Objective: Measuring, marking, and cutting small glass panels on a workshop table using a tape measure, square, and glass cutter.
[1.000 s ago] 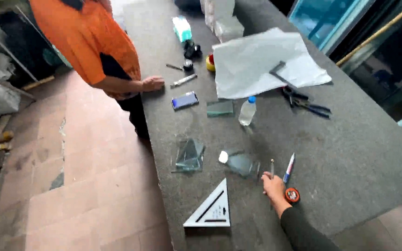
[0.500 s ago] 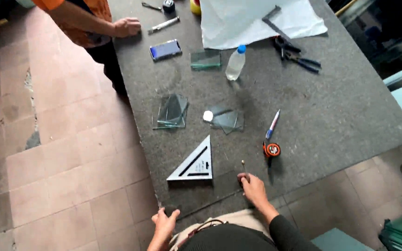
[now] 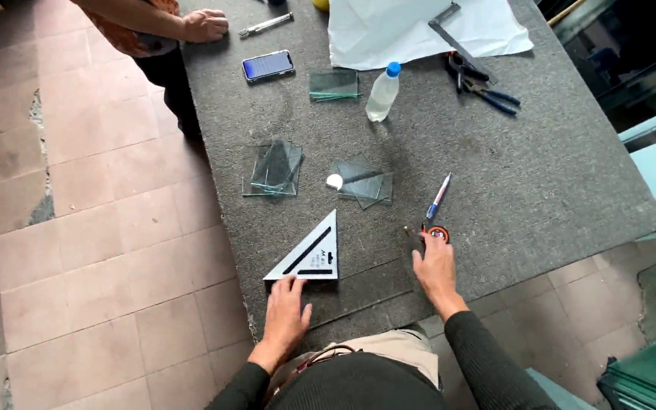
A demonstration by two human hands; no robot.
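The left hand (image 3: 286, 311) lies open and flat on the counter (image 3: 571, 175), fingertips touching the near edge of the white triangular set square (image 3: 309, 258), which sits close to the counter's front edge. The right hand (image 3: 434, 269) is also open, palm down, just to the right of the set square, with its fingertips beside a small red-rimmed round tool (image 3: 439, 233); a pen (image 3: 439, 196) lies just beyond that. Neither hand grips anything. Beyond the set square lie two loose stacks of clear glass panes (image 3: 273, 168) (image 3: 364, 182), a third stack (image 3: 334, 83) farther off, and a plastic bottle (image 3: 383, 93) lying on its side. A likely hazard is the glass: the panes are nearly invisible against the grey felt-like covering, so a hand reaching past the set square could catch a raw edge or knock a stack askew. The set square, so near the front edge, could be nudged off onto the tiled floor (image 3: 93, 228). Far beyond it, another person's hand (image 3: 205, 24) rests on the counter near a phone (image 3: 268, 65), with pliers (image 3: 484, 83) and white paper (image 3: 411, 26) to the right. More glass sheets stand at the room's right side.
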